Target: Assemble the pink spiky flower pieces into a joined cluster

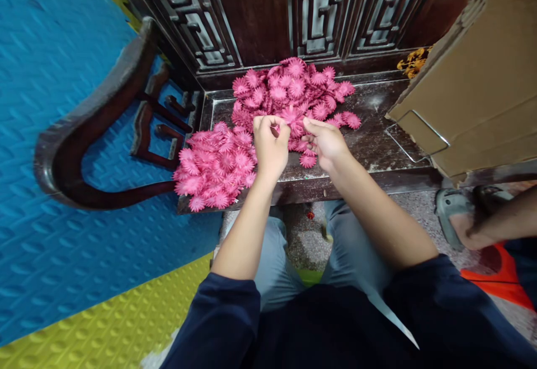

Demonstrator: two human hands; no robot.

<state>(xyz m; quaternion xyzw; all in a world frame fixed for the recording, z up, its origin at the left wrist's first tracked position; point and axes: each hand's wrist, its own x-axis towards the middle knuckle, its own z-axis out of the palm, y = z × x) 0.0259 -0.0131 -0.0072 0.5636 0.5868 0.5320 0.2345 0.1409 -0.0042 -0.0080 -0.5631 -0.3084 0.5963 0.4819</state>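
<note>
A heap of pink fabric flower heads [289, 92] lies on the dark wooden seat [377, 134] of a carved chair. A second heap of pink flowers [213, 170] spreads over the seat's left front corner. My left hand [271, 148] is curled, its fingertips pinching a pink flower at the edge of the far heap. My right hand [325, 142] is beside it, fingers pinched on the same cluster of flowers. One loose flower [307, 160] lies just below my right hand.
A brown cardboard box [474, 78] with a wire handle [413, 134] stands on the seat's right side. The chair's curved armrest [84, 128] arcs at left over blue foam mats [50, 78]. Another person's sandalled foot [457, 218] is at right.
</note>
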